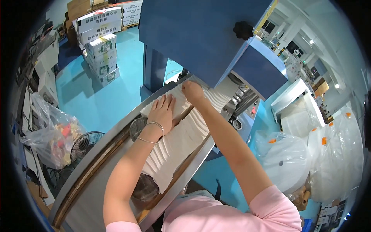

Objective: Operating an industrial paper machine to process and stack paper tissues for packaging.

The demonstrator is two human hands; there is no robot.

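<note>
The blue machine [193, 42] stands over the far end of a metal bed [91, 195], on which two rippled white strips of sheets [183, 141] lie side by side, running from just under the machine's edge toward the wearer. The left hand [161, 112], palm down with fingers slightly spread, rests on the left-hand strip, nearer the wearer than the machine. The right hand [193, 92], curled into a loose fist, touches the strip's far end just beside the machine; whether it pinches a sheet is unclear. The hands are apart from each other. Two dark lumps [146, 187] lie against the sheets on the side away from the machine. Left of the machine stand stacked white cartons [102, 58] and a black fan [85, 143]; right of it sit plastic-wrapped white rolls [284, 162].
</note>
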